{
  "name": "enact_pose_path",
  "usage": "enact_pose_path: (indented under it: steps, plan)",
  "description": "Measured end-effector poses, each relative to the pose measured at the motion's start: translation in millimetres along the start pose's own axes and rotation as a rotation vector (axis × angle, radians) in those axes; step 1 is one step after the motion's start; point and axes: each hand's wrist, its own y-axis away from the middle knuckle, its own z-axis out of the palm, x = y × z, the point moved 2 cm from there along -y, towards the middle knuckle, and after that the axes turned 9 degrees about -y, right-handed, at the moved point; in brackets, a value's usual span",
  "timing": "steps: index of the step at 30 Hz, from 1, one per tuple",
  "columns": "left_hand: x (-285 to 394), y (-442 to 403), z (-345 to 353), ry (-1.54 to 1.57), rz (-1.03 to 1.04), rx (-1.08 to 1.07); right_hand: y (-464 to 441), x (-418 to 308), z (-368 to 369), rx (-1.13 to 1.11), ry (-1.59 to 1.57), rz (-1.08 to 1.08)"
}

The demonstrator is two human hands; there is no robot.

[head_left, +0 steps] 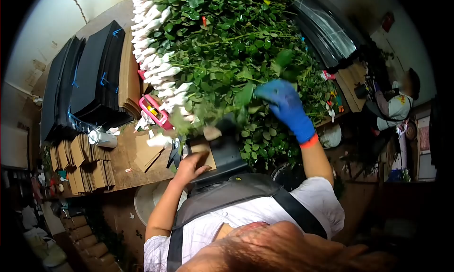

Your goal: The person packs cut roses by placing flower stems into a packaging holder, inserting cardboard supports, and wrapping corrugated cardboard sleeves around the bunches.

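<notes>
My left hand (191,168) is bare and lies on a brown cardboard sheet (207,156) on a black stand (229,153) in front of my body, thumb and fingers apart. In a blue glove with an orange cuff, my right hand (283,101) is over the heap of leafy rose stems (222,54), its fingers curled at a leafy rose stem (244,96) that is smeared by motion. A blurred pale rose head (212,132) is above the stand. White-sleeved rose heads (156,59) line the left side of the heap.
Left on the table (130,165) are black sheet stacks (97,73), folded cardboard pieces (87,163), a white cup (103,138) and a pink tape dispenser (155,112). Clear plastic wrapping (326,30) lies at the upper right. Another person (395,104) is further right.
</notes>
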Motion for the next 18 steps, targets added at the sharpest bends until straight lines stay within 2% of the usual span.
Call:
enact_pose_path:
  steps: [1, 3, 5, 6, 7, 8, 9, 10, 13, 14, 16, 17, 18]
  plan:
    - [-21.9, 10.5, 16.3, -0.075, 0.032, 0.058, 26.5, -4.8, 4.0, -0.087, -0.084, 0.06]
    - [-2.0, 3.4, 2.8, 0.195, -0.078, 0.106, 79.6, -2.9, 16.7, -0.278, -0.119, 0.137]
    - [-22.9, 10.2, 18.4, 0.29, -0.125, -0.007, 138.9, 8.9, 38.9, -0.34, -0.111, 0.271]
    - [-21.1, 10.5, 17.2, 0.229, -0.109, -0.01, 153.5, 7.2, 44.3, -0.464, -0.029, 0.339]
    - [-17.3, 9.6, 12.7, 0.163, -0.093, -0.01, 165.4, 8.3, 50.3, -0.473, -0.022, 0.366]
    - [-12.9, 9.4, 9.6, 0.228, -0.152, -0.027, 177.6, 10.8, 57.0, -0.478, -0.016, 0.392]
    - [-15.4, 7.7, 10.5, 0.092, -0.025, 0.019, 189.4, 13.6, 63.1, -0.482, -0.009, 0.417]
    - [-14.4, 5.4, 10.7, 0.061, 0.021, 0.006, 188.6, 14.9, 63.2, -0.504, -0.055, 0.39]
    - [-9.2, 1.1, 7.8, 0.005, 0.065, -0.023, 171.8, 19.8, 52.0, -0.69, 0.171, 0.409]
    - [-6.4, 0.3, 4.8, -0.009, 0.067, -0.033, 140.0, 21.0, 38.8, -0.804, 0.153, 0.54]
    - [-4.4, -1.3, 1.7, -0.03, 0.071, -0.066, 95.2, 32.1, 32.7, -0.405, 0.184, 0.46]
    - [-2.9, -2.4, 0.2, -0.04, 0.075, -0.082, 73.6, 40.6, 36.5, -0.185, 0.208, 0.346]
    - [1.9, -3.6, -4.1, -0.031, 0.046, -0.121, 50.0, 48.3, 39.8, -0.118, 0.28, 0.346]
